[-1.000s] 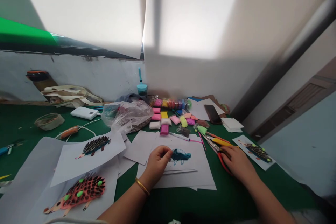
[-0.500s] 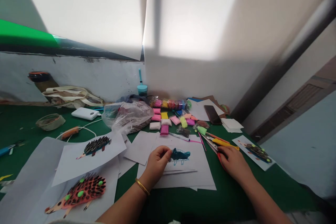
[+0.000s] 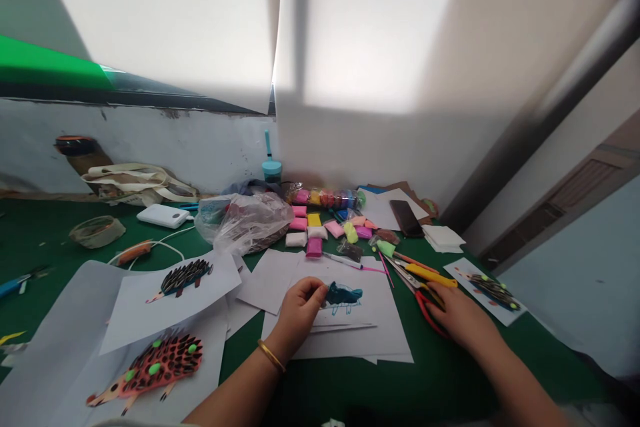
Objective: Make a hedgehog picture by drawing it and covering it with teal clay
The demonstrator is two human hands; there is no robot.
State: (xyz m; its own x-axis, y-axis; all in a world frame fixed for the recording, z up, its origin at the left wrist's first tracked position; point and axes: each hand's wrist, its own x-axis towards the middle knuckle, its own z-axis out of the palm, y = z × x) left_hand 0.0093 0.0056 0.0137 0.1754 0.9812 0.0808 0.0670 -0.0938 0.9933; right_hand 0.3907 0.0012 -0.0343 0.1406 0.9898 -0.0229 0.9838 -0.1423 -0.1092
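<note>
My left hand (image 3: 301, 303), with a gold bangle at its wrist, rests on a white sheet (image 3: 370, 340). Its thumb and fingers are pinched together at the left end of the dark blue clay (image 3: 345, 293), which fills the upper part of an animal outline in blue pen. The fingertips partly hide that end. Over to the right, my right hand (image 3: 457, 313) has its fingers curled at the red-handled scissors (image 3: 425, 307); part of the handles lies under the hand. The blades point up and left on the green table. A yellow cutter (image 3: 430, 275) lies just above the fingers.
Several small clay packets (image 3: 314, 248) lie behind the drawing, near a clear plastic bag (image 3: 245, 223). A pen (image 3: 345, 261) lies above the sheet. Hedgehog pictures (image 3: 165, 367) are at left, another hedgehog card (image 3: 487, 290) at right. A phone (image 3: 406, 218) lies farther back.
My right hand has shifted slightly right, and more of the scissors' red handle shows. My left hand stays at the blue clay.
</note>
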